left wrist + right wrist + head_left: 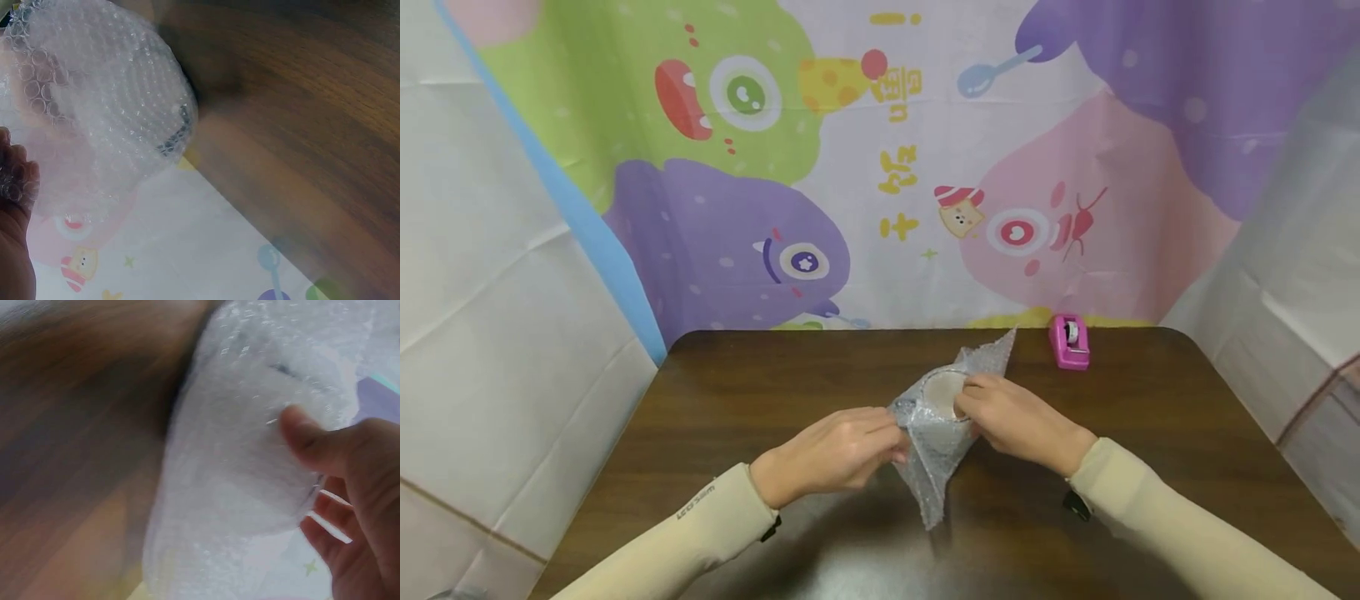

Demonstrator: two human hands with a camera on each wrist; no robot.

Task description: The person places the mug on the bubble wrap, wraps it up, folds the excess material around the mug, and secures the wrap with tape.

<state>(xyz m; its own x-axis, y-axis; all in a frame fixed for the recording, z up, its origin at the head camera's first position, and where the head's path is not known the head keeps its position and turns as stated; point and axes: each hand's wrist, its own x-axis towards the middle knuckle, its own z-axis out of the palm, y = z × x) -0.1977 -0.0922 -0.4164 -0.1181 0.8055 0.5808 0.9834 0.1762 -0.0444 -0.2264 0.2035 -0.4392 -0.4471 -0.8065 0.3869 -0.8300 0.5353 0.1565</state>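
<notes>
Location: a small screened-off table station, homelike in its furnishing; whether it stands in a dwelling or an office cannot be determined. Evidence: a dark wood-grain table (715,392) with rounded far corners; a cloth (850,167) hung behind its far edge, printed with cartoon monsters and sideways yellow characters; creased pale sheets (512,250) enclosing left and right. A pink tape dispenser (1070,348) at far right and bubble wrap (940,467) near the middle resemble a packing spot.

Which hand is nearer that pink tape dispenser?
The right hand, in front and left of the tape dispenser; the left hand is farther left, on the bubble wrap's other side.
</notes>
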